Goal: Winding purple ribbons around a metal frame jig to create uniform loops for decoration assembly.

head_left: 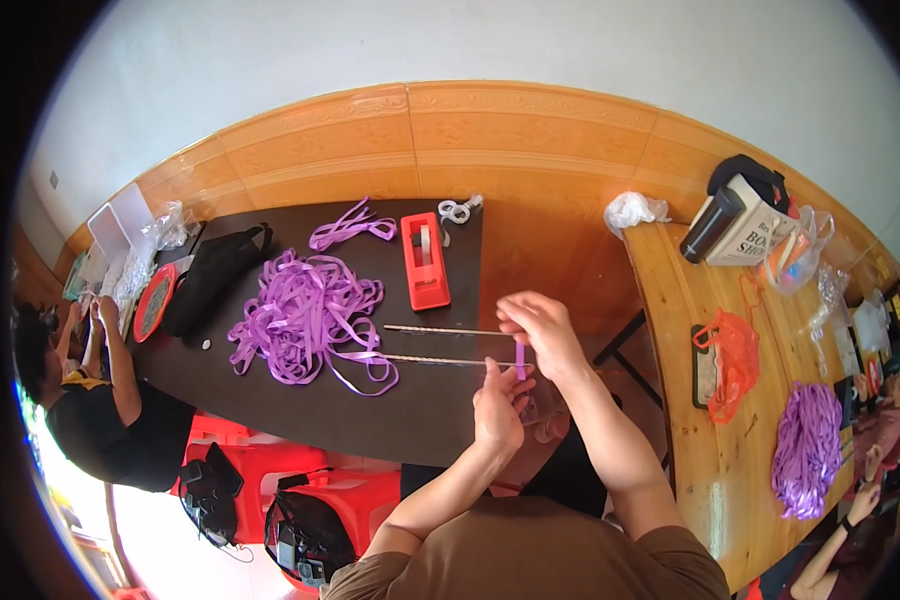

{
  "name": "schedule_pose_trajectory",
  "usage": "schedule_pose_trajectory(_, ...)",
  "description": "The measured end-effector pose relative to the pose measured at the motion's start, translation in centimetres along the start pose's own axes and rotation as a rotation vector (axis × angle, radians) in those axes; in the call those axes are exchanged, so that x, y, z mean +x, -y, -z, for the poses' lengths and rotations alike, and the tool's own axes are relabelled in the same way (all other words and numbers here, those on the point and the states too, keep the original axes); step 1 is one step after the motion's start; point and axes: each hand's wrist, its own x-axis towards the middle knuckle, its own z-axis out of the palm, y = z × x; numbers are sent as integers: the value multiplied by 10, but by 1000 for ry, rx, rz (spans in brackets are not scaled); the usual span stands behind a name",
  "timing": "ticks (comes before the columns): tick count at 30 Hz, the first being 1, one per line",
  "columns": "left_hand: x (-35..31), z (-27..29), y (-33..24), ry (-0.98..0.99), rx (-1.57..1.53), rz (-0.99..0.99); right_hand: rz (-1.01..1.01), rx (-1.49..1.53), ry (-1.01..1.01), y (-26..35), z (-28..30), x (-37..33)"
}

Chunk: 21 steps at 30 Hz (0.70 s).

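Here we are over the dark table (370, 425), and at the centre of the action is a narrow purple strip (520, 358), stretched upright between two bare hands. Up at one o'clock from it, the right hand (543, 328) bends its fingers in at the strip's top end; down at seven, the left hand (499, 408) has thumb and fingers around the bottom end. How firmly either one pinches, I can't tell, as the fingers hide the contact. Two slim rods, the upper rod (440, 329) and the lower rod (432, 360), run from the hands toward nine o'clock, side by side and apart. Beyond their tips, between nine and ten, sprawls a big purple ribbon heap (300, 315). Red tape dispenser (426, 270) between ten and eleven, white-handled scissors (456, 211) past eleven! Swing to three o'clock: an orange plastic bag (732, 365) on the wooden table (685, 450), with a purple ribbon bundle (807, 450) between three and four.
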Motion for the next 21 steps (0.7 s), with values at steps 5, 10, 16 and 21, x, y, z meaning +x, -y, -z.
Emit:
schedule_pose_trajectory(5,4,9,7,-7,-16,-8,113,-230,125,-18,-55,77)
schedule_pose_trajectory(10,-4,-3,2,62,-136,-48,-25,-401,54,-37,-76,114)
schedule_pose_trajectory(16,-8,-11,0,49,-230,-95,16,-276,-93,-27,-96,115)
schedule_pose_trajectory(21,-4,-4,4,15,-209,-116,48,-248,-47,-24,-98,80)
